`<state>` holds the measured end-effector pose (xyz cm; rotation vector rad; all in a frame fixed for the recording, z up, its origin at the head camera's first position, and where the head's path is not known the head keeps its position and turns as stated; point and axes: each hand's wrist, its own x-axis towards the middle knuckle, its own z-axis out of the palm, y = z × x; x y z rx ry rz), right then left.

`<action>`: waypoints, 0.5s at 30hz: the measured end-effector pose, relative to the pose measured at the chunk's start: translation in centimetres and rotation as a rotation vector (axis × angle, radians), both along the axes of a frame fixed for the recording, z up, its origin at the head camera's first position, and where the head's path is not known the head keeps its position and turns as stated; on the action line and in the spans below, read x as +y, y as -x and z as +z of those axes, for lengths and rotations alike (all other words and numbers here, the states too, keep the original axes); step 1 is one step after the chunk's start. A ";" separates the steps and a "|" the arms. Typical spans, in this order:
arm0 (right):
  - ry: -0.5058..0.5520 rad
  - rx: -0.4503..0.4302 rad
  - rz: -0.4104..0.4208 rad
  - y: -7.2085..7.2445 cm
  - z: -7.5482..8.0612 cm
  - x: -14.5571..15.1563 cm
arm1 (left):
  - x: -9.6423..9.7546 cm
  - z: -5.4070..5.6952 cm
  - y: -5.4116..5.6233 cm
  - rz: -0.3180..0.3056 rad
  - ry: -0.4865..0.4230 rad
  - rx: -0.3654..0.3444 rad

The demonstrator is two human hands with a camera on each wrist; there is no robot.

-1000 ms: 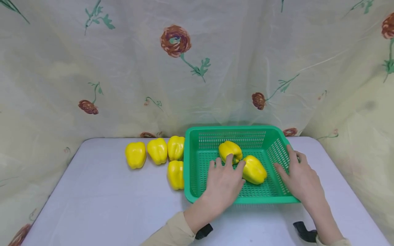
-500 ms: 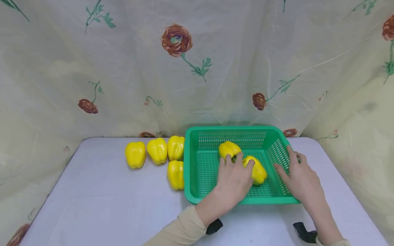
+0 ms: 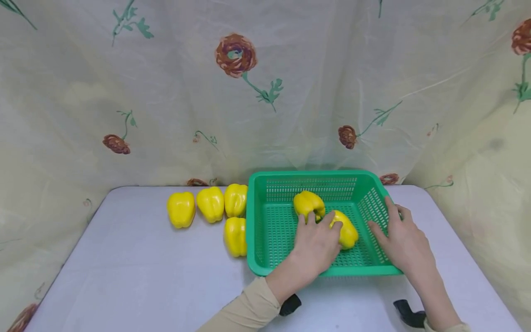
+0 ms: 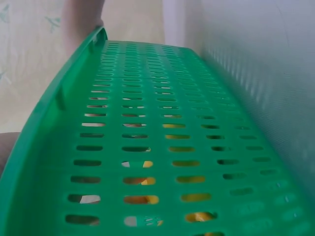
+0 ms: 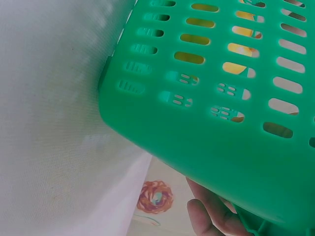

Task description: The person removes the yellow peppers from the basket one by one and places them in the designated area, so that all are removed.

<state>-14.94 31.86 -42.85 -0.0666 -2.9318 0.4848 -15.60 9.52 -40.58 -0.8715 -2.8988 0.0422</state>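
In the head view a green plastic basket (image 3: 323, 270) stands on the table, two yellow bell peppers inside. My left hand (image 3: 315, 249) reaches over its front rim, back of the hand up, fingers loosely bent. Its fingers overlap the left side of the right bell pepper (image 3: 347, 233); their undersides are hidden. Close by its other fingertips lies the rear bell pepper (image 3: 307, 202). My right hand (image 3: 408, 240) grips the basket's right rim, thumb inside; the right wrist view shows fingers (image 5: 209, 209) under the rim. Yellow peppers show through slots of the basket wall (image 4: 147, 108).
Several yellow bell peppers lie left of the basket, among them one at the far left (image 3: 181, 210) and one against the basket wall (image 3: 235, 236). A white-covered table (image 3: 145, 286) carries everything. Behind it hangs a flowered cloth (image 3: 174, 92). Black curved pieces sit at both wrists.
My left hand has moved right inside the basket, its fingers now over the right bell pepper's left side. My right hand keeps its hold on the rim. The peppers have stayed in place.
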 end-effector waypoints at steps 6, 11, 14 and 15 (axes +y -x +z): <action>0.003 -0.002 0.001 0.0 0.0 0.0 | -0.2 -0.2 0.1 -0.005 0.014 0.018; 0.003 -0.001 0.003 0.0 0.0 0.0 | -0.2 -0.4 0.1 0.007 -0.003 0.027; 0.001 0.007 0.007 0.0 0.0 0.1 | -0.2 -0.5 0.2 0.012 -0.005 0.039; 0.001 0.007 0.007 0.0 0.0 0.1 | -0.2 -0.5 0.2 0.014 -0.006 0.042</action>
